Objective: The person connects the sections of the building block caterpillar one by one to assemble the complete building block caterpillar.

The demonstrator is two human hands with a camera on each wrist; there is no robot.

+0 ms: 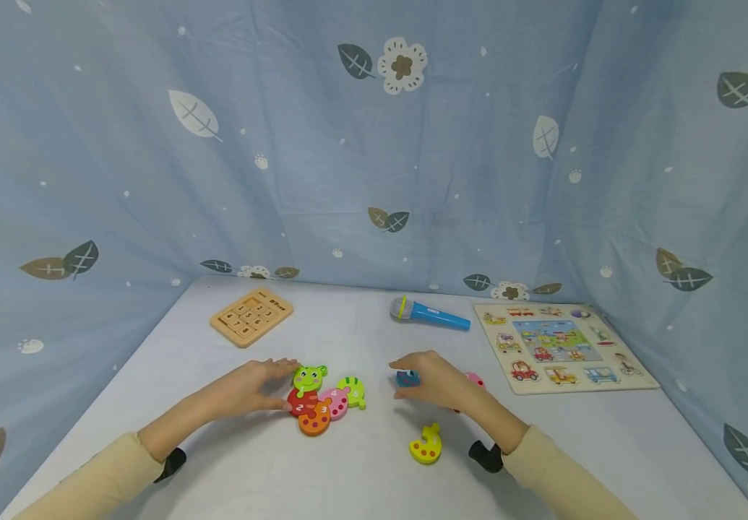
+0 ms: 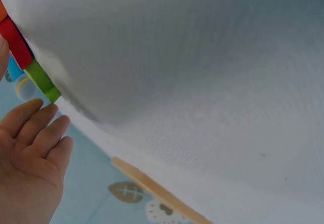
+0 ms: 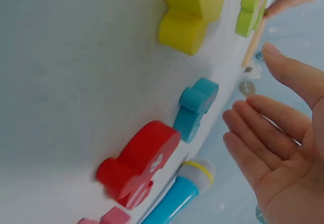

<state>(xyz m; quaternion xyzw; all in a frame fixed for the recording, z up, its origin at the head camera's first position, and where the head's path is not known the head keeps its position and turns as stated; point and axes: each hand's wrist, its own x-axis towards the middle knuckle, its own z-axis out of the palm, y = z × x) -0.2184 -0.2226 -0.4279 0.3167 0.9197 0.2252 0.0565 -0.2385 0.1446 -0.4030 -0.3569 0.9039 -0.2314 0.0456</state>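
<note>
Joined puzzle pieces form part of a caterpillar: a green smiling head (image 1: 308, 378), a red piece (image 1: 296, 406) marked 2, orange (image 1: 314, 423), pink (image 1: 336, 406) and green (image 1: 357, 396). My left hand (image 1: 250, 388) is at their left side, fingertips by the head and thumb beside the red piece, fingers relaxed. Over a loose blue piece (image 3: 195, 107) hovers my right hand (image 1: 437, 379), fingers extended, thumb apart, nothing held. A loose red piece (image 3: 142, 163) lies beside the blue one, hidden beneath the hand in the head view. Nearer me lies a yellow piece (image 1: 426, 448).
A loose pink piece (image 1: 475, 378) shows behind the right wrist. At the back left lies a wooden number board (image 1: 251, 318). A blue toy microphone (image 1: 439, 316) lies at the back, with a vehicle puzzle board (image 1: 559, 349) to the right. A patterned blue curtain (image 1: 321, 166) hangs behind the white table.
</note>
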